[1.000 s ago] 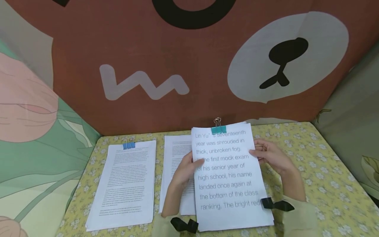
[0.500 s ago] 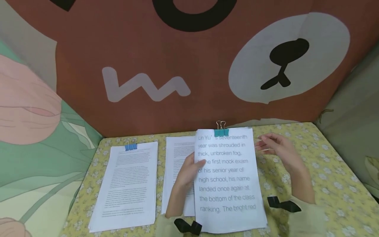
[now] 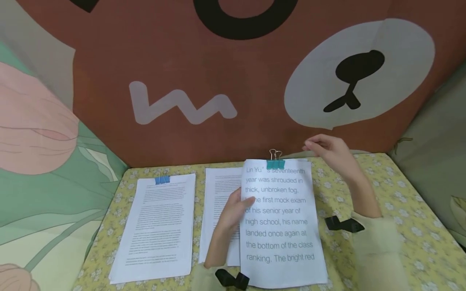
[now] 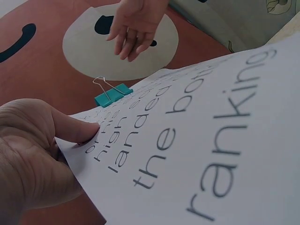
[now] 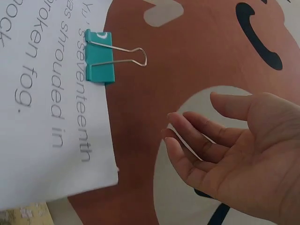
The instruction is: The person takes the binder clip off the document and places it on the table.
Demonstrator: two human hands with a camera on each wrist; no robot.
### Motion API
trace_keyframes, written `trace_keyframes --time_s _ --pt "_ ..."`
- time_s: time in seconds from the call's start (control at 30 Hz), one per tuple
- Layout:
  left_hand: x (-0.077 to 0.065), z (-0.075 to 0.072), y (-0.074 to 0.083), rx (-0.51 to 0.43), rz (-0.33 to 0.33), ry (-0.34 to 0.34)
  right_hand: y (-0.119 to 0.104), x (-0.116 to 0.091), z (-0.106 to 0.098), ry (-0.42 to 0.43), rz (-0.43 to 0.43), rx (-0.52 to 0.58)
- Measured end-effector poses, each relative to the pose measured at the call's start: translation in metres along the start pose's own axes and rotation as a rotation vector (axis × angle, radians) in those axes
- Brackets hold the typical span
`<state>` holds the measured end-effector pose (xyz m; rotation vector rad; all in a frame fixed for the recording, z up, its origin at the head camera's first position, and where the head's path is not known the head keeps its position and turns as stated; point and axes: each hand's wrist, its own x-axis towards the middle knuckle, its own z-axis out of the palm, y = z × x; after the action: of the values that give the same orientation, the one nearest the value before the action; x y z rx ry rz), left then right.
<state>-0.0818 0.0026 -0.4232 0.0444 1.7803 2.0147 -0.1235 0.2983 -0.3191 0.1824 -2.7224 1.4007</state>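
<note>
The paper stack (image 3: 280, 226) is pinched by the left fingers (image 3: 248, 201); the teal clip (image 3: 275, 164) is fixed beyond them, near the loosely parted, empty right fingers (image 5: 194, 139). The stack should be steadied without creasing.

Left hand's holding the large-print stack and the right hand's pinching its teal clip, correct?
Not quite: the right hand isn't pinching the teal clip; the right wrist view shows that hand empty, with a gap between them. The rest stands.

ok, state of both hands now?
Left hand: holding the large-print stack by its left edge.
Right hand: open, holding nothing, not touching the teal clip.
</note>
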Motion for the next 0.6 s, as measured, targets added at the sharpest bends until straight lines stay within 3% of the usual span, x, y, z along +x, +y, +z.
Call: trace_keyframes --time_s 0.27,0.6 --pt "0.0 0.0 -0.001 0.006 0.024 -0.01 -0.011 0.016 0.019 -0.056 -0.006 0.016" --pt "0.0 0.0 0.002 0.02 0.049 -0.016 -0.014 0.03 0.032 -0.234 -0.044 -0.053"
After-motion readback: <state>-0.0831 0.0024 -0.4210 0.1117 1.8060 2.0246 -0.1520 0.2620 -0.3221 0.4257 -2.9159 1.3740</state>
